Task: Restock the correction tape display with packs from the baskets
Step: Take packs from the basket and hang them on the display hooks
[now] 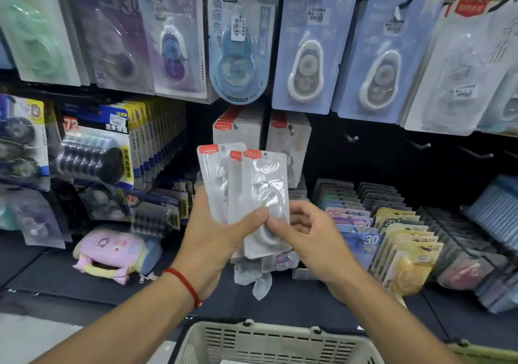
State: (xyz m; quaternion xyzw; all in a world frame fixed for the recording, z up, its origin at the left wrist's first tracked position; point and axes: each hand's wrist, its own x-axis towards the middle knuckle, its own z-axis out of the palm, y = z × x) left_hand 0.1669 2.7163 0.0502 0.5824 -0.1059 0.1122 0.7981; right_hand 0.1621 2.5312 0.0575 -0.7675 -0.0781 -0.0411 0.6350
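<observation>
As both hands (pixel 215 232) pinch, packs (pixel 246 187) above grip

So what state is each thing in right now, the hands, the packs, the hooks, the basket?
Left hand: gripping a fan of white packs, upright.
Right hand: pinching the front pack.
Matching hung packs: on hooks behind.
Bare hooks: empty.
Basket: below, contents hidden.
</observation>
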